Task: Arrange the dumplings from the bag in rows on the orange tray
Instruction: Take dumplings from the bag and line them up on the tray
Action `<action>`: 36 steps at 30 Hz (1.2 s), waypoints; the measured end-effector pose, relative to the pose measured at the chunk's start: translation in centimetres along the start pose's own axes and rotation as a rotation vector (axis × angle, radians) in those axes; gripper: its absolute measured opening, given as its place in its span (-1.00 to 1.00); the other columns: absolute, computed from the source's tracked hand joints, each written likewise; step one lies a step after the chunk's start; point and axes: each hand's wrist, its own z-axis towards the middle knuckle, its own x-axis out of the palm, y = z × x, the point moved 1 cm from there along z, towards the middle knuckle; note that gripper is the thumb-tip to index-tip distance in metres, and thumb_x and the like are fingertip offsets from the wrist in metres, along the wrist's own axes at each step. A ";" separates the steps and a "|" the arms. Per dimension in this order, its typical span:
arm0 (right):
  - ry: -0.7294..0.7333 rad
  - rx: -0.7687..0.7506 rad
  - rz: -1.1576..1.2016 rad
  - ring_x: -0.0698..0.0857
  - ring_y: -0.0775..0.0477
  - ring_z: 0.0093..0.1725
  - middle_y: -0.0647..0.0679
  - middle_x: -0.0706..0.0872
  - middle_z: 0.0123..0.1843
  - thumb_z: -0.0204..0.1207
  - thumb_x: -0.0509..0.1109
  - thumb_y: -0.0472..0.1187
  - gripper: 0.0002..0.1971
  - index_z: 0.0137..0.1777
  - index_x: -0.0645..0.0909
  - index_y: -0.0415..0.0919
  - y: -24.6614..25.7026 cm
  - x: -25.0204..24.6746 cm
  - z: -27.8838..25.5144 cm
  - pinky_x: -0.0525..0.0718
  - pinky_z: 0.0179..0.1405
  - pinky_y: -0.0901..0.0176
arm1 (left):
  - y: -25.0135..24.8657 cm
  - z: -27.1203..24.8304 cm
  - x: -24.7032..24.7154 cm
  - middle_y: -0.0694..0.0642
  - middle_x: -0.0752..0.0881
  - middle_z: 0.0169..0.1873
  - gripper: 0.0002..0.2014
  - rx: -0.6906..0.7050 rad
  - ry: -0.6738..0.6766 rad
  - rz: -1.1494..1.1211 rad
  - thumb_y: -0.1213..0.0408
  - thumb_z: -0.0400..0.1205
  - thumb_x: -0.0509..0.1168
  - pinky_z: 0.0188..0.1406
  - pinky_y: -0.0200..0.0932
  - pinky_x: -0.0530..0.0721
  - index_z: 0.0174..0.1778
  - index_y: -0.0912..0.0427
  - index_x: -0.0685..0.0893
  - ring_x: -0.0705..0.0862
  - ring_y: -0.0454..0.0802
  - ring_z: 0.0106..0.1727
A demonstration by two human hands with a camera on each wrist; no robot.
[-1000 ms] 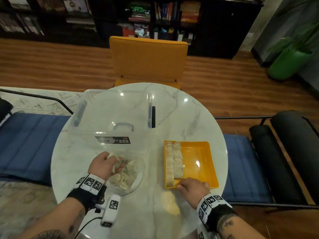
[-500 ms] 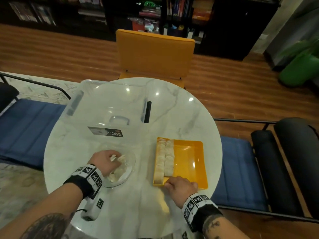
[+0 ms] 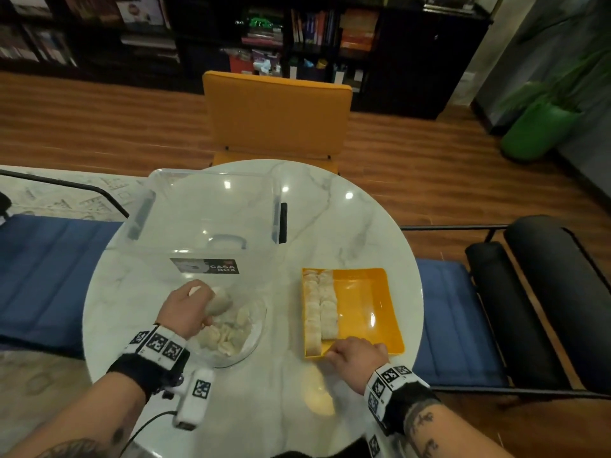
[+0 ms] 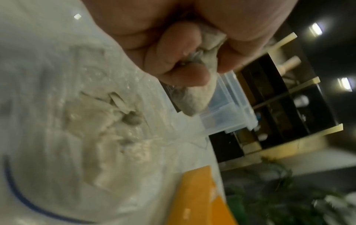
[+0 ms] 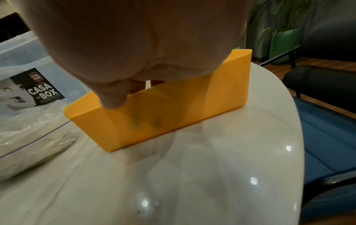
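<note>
A clear bag (image 3: 254,338) holding several pale dumplings (image 3: 224,337) lies on the round marble table, near its front left. My left hand (image 3: 198,300) is raised just above the bag and grips one dumpling (image 4: 200,94) between curled fingers and thumb. To the right sits the orange tray (image 3: 367,302), with two rows of dumplings (image 3: 319,307) along its left side. My right hand (image 3: 355,357) holds the tray's near wall (image 5: 173,114), thumb outside and fingers curled over the rim into the tray.
A big clear storage box (image 3: 205,223) labelled CASA BOX stands behind the bag. An orange chair (image 3: 276,115) is at the table's far side, blue cushioned seats (image 3: 43,276) flank it, and a green planter (image 3: 535,130) stands far right.
My left hand has come up out of the bag with a dumpling in its grip. The right hand has stayed on the tray's near edge.
</note>
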 end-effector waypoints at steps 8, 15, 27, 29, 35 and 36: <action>-0.203 -0.121 0.273 0.55 0.12 0.37 0.25 0.63 0.32 0.67 0.19 0.22 -0.66 0.34 0.58 0.19 1.9 -4.3 -1.8 0.30 0.44 0.01 | -3.6 -3.4 4.7 0.27 0.77 -0.34 -0.88 0.011 0.281 -0.136 0.31 0.68 0.21 -0.63 -0.34 0.21 -0.19 0.16 0.53 0.43 0.02 -0.59; -0.252 -0.319 0.760 0.65 0.26 0.21 0.19 0.72 0.18 0.61 0.44 -0.02 -0.66 0.37 0.60 0.07 4.1 -9.1 -1.7 0.52 0.08 0.54 | -6.5 -5.5 10.2 0.20 0.76 -0.44 -0.88 0.161 0.642 0.012 0.15 0.42 0.29 -0.66 -0.32 0.35 -0.24 0.12 0.57 0.40 0.00 -0.66; -0.361 -0.287 1.104 0.77 0.07 -0.25 -0.03 0.79 -0.25 0.54 0.53 -0.25 -0.93 -0.09 0.68 -0.10 3.3 -9.8 -1.6 0.71 -0.21 0.26 | -5.3 -3.7 11.8 -0.29 0.64 -0.56 -0.88 0.436 0.463 0.234 0.20 0.53 0.52 -0.37 -0.25 0.50 -0.27 0.03 0.72 0.54 -0.35 -0.52; -0.338 -0.293 0.998 0.79 0.01 -0.19 -0.04 0.81 -0.20 0.51 0.56 -0.20 -0.89 -0.08 0.71 0.02 3.1 -9.6 -1.2 0.76 -0.14 0.20 | -5.1 -3.5 12.0 -0.30 0.65 -0.56 -0.86 0.432 0.453 0.243 0.19 0.52 0.53 -0.36 -0.26 0.51 -0.30 -0.07 0.72 0.56 -0.35 -0.52; -0.274 -0.106 0.628 0.72 0.06 -0.20 0.07 0.75 -0.23 0.55 0.46 -0.13 -0.85 -0.21 0.58 0.07 -0.1 -8.1 1.8 0.69 -0.13 0.14 | -3.2 -2.0 12.1 -0.06 0.81 -0.27 -0.86 0.335 0.303 0.493 -0.04 0.59 0.37 -0.09 -0.13 0.67 -0.12 -0.09 0.74 0.72 -0.16 -0.20; -0.228 -0.073 0.577 0.73 0.01 -0.17 0.04 0.75 -0.21 0.55 0.44 -0.14 -0.87 -0.18 0.57 0.08 -0.7 -7.6 2.3 0.73 -0.10 0.09 | -2.6 -1.7 12.1 -0.05 0.80 -0.22 -0.83 0.314 0.273 0.551 -0.07 0.59 0.35 -0.05 -0.13 0.66 -0.08 -0.09 0.73 0.72 -0.10 -0.12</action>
